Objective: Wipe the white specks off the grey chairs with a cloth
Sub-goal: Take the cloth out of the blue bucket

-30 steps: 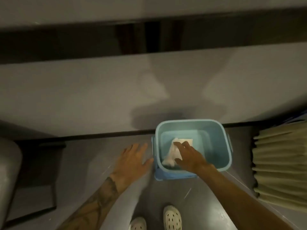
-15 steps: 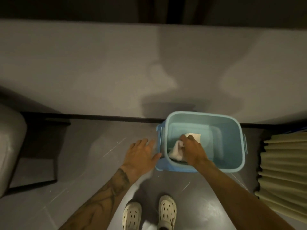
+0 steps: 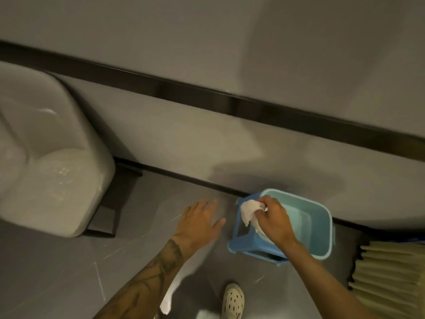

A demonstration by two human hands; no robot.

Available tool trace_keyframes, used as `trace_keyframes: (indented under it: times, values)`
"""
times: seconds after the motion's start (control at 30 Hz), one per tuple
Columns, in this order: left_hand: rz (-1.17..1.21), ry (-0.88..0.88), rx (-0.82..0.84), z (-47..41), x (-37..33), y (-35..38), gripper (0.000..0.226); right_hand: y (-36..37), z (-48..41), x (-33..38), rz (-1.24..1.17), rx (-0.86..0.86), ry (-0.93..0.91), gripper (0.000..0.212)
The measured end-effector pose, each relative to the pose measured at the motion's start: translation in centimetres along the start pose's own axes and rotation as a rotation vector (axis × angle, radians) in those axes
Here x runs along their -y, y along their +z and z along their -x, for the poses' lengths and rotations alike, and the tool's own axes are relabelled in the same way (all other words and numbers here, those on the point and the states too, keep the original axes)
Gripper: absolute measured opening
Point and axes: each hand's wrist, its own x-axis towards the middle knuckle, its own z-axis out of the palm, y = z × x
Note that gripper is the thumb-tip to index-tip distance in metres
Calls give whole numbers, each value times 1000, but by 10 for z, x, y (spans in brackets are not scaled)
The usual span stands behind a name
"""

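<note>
White cloth [image 3: 249, 210] now lifted out of bucket [image 3: 308, 226], above its left rim, pinched by curled fingers of right hand [image 3: 274, 219]. Left hand [image 3: 200, 223] still over floor [image 3: 69, 272], fingers spread. Grey chair [image 3: 46, 157] far left, specks on seat.

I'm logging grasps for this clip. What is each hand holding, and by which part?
The right hand pinches the white cloth by its bunched end, over the rim of the blue bucket; the rest droops. The left hand holds nothing, fingers spread.
</note>
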Motion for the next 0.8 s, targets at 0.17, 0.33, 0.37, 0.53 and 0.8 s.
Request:
trace_keyframes:
  times: [0.17, 0.33, 0.37, 0.53, 0.8]
  values:
    - [10, -45, -99, 61, 88, -63, 71, 39, 25, 117, -6, 0, -104, 18]
    - [-8, -98, -134, 121, 209, -115, 72, 106, 47, 237, -24, -15, -184, 13]
    - [-15, -106, -152, 131, 233, -125, 73, 122, 49, 261, -23, -10, -207, 11]
    - [-41, -159, -209, 173, 350, -163, 73, 202, 57, 370, -80, 49, -254, 12]
    - [27, -316, -193, 188, 509, -200, 75, 334, 41, 491, -150, 123, -276, 12]
